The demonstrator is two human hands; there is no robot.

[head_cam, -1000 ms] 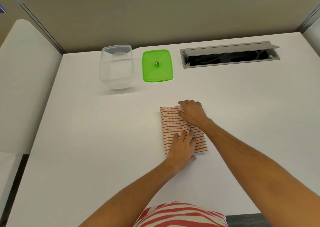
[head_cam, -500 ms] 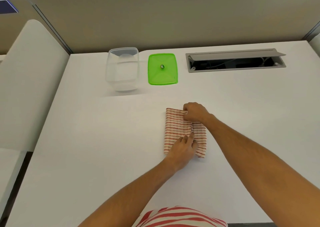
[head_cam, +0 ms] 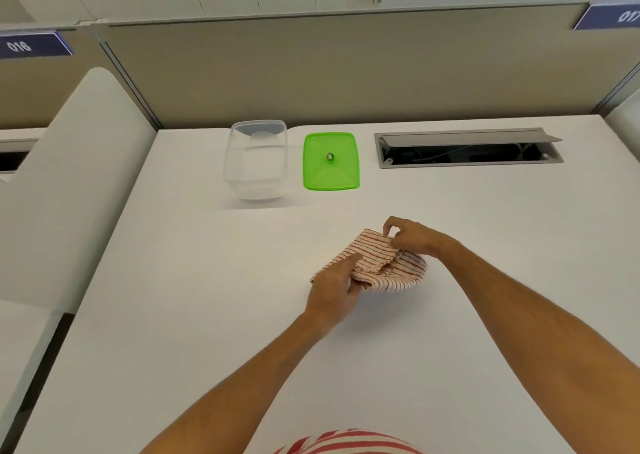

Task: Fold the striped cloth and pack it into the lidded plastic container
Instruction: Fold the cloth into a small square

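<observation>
Both hands are gripping the striped cloth (head_cam: 377,263) mid-desk, on the white desk (head_cam: 207,315). Left hand (head_cam: 334,289) is pinching the near-left edge of the cloth, thumb on top and the other fingers curled under, so fingers are closed on fabric. Right hand (head_cam: 414,237) is pinching the far-right corner between thumb and forefinger, remaining fingers curled in, also closed on fabric. Cloth is sitting bunched and partly folded, red stripes on cream, with a rounded fold bulging toward the near-right; whether its middle is touching the desk, can't tell. Clear plastic container (head_cam: 256,160) is standing upright and uncovered at the far side of the desk, well apart from the cloth, looking empty. Green lid (head_cam: 330,160) is lying flat just beside it to the right, not touching it, with a small dark knob at its centre. Grey cable hatch (head_cam: 467,147) is sitting open further right along the back edge. Partition wall (head_cam: 311,72) is running behind the desk, carrying blue number tags at both ends.
</observation>
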